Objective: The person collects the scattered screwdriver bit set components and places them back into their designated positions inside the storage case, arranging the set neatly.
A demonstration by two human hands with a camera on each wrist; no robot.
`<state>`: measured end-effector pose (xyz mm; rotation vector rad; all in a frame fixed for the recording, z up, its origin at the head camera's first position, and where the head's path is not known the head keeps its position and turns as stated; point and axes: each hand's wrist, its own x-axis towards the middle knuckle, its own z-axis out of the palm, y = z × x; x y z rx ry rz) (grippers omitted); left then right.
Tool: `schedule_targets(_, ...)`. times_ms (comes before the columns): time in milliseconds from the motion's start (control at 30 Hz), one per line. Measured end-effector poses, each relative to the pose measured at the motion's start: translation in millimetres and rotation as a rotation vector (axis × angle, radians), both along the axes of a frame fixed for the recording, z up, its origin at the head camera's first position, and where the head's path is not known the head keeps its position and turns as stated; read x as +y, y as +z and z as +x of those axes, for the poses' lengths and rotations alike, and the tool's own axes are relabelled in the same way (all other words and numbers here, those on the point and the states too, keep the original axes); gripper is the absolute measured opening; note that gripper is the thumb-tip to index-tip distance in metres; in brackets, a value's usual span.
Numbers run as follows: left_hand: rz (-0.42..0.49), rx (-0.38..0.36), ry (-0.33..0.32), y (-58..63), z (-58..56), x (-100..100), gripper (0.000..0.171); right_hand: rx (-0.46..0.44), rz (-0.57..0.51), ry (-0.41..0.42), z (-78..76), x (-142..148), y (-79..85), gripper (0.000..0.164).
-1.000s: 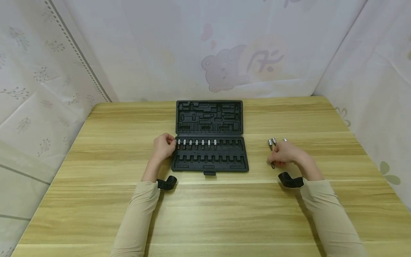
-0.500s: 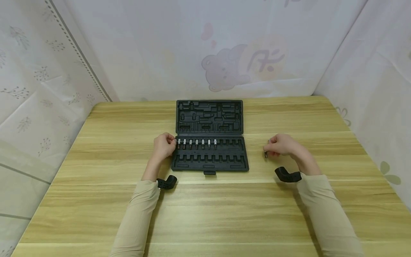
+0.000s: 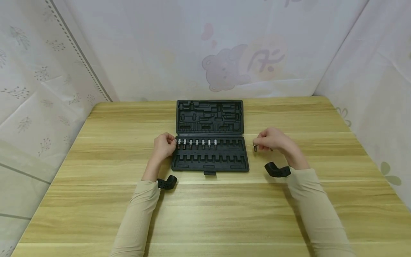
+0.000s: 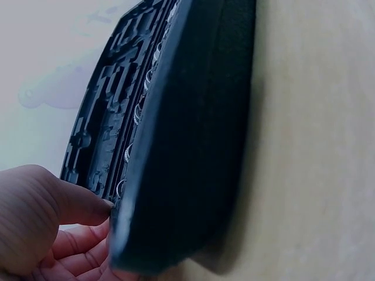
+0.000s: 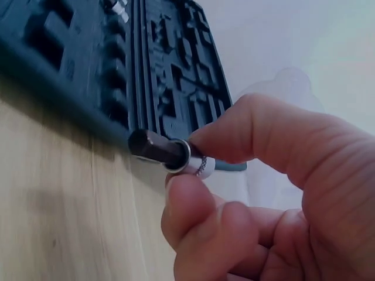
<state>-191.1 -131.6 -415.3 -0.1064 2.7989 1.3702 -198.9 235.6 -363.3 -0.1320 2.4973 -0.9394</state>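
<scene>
An open black plastic tool case [image 3: 208,152] lies on the table, its lid folded back. Several bit sockets [image 3: 197,144] with silver collars and dark tips fill the left part of its upper row of slots. My left hand [image 3: 163,145] grips the case's left edge, thumb on the rim and fingers below, as the left wrist view shows. Right of the case, my right hand [image 3: 272,138] pinches a hex bit socket [image 5: 193,163] between thumb and fingers. Its dark six-sided tip points away from the fingers, toward the viewer in the right wrist view.
The case's latch [image 3: 209,173] sticks out at its front edge. A moulded lid [image 3: 209,117] stands behind the tray. A dark tip [image 3: 272,150] shows just under the right hand. Patterned cloth [image 3: 154,53] hangs behind the wooden table [image 3: 205,214].
My right hand has picked up a bit socket from the right side of the table and carried it left and back toward the case. The left hand stays on the case's edge.
</scene>
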Motion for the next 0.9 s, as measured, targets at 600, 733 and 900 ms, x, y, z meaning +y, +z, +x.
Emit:
schedule_targets(600,-0.010,0.010,0.004,0.1,-0.6,0,0.010,0.057,0.011,0.054,-18.7,-50,-6.7,0.025)
schedule_targets(733,-0.007,0.010,0.006,-0.3,0.2,1,0.010,0.065,0.039,0.063,-21.6,-61,-9.1,0.026)
schedule_targets(900,-0.003,0.013,0.006,-0.5,1.1,1,0.009,0.059,0.047,0.048,-24.9,-75,-12.7,0.027)
